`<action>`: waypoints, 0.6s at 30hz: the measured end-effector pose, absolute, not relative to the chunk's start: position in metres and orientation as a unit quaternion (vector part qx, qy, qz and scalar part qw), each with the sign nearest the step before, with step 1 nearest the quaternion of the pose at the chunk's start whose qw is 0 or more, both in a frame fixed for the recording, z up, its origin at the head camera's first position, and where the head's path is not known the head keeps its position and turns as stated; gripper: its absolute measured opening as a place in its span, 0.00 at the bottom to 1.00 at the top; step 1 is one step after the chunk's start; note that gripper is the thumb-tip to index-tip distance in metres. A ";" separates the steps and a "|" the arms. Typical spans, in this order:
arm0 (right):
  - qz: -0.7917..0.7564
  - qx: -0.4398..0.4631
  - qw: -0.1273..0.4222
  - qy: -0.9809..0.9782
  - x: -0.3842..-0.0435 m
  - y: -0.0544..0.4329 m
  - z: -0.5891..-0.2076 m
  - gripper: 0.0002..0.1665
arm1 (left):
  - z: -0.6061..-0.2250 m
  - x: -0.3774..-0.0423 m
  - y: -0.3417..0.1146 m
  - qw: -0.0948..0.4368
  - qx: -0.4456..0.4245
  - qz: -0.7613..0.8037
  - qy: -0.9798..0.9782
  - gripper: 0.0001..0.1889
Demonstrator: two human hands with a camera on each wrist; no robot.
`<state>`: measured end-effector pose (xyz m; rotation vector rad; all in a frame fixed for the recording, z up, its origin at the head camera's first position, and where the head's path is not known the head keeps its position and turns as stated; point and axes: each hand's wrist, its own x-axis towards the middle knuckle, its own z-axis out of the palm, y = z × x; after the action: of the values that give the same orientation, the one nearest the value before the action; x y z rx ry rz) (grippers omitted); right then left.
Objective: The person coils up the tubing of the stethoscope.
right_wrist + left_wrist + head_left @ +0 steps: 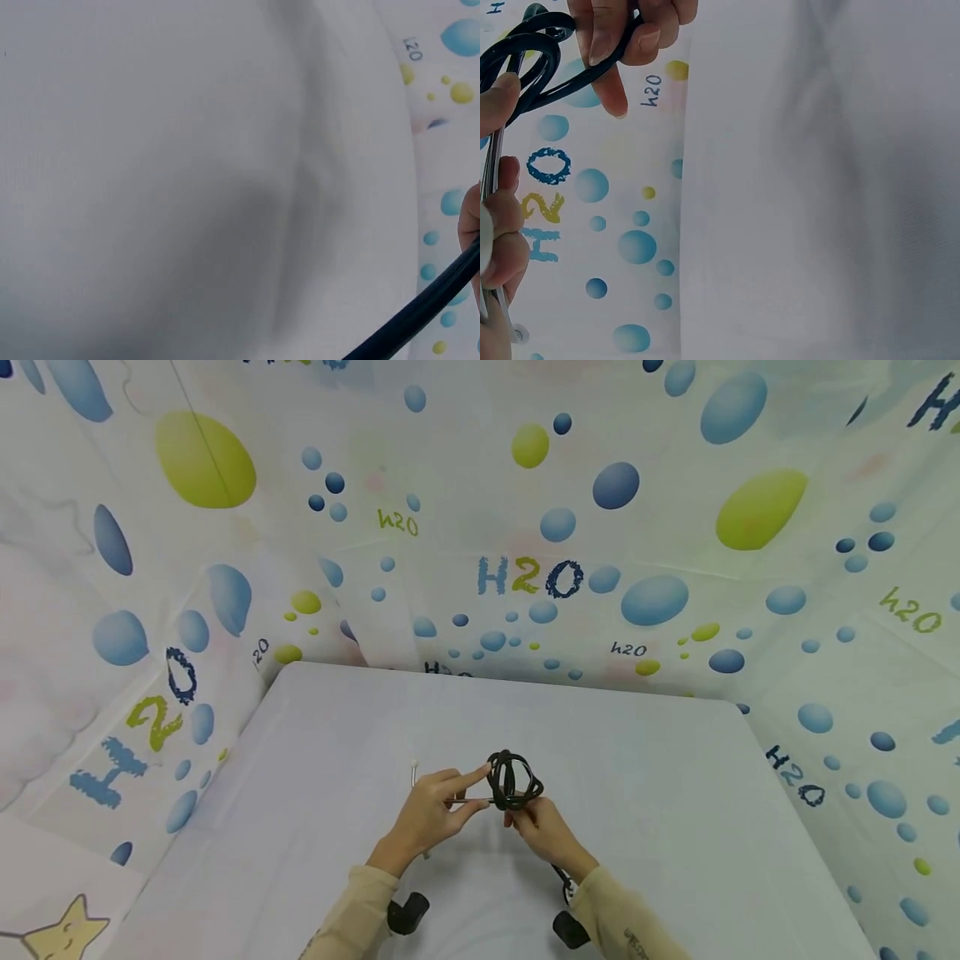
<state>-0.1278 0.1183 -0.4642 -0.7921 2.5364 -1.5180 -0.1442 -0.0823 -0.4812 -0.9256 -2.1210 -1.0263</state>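
A stethoscope with black tubing is held up over the table, its tube wound into a bundle of loops. My left hand grips the metal ear tubes, with thumb and index finger at the bundle's left side. One pale ear tip sticks out beyond that hand. My right hand pinches the tubing at the lower right of the loops. From there a length of tube runs down past the right wrist, where a pale round end is partly hidden by the sleeve.
A white-covered table lies under both hands. Behind it hangs a curtain printed with blue and green bubbles and H2O lettering. Black wrist-worn devices sit by the left sleeve and the right sleeve.
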 end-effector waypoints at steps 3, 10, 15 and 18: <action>-0.493 -0.253 0.042 0.831 -0.124 0.115 -0.465 0.15 | -0.482 -0.144 -0.083 0.305 -0.345 -0.382 -0.801 0.26; -0.527 -0.291 0.048 0.797 -0.120 0.114 -0.479 0.11 | -0.483 -0.141 -0.083 0.306 -0.324 -0.372 -0.814 0.27; -0.493 -0.307 0.026 0.813 -0.122 0.119 -0.501 0.12 | -0.485 -0.140 -0.083 0.292 -0.310 -0.359 -0.831 0.28; -0.468 -0.314 0.028 0.826 -0.119 0.120 -0.500 0.13 | -0.485 -0.139 -0.083 0.279 -0.306 -0.352 -0.839 0.29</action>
<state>-0.1194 0.1200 -0.4998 -0.9692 2.5498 -1.4442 -0.1394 -0.0829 -0.4853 -0.8212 -2.2517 -0.9452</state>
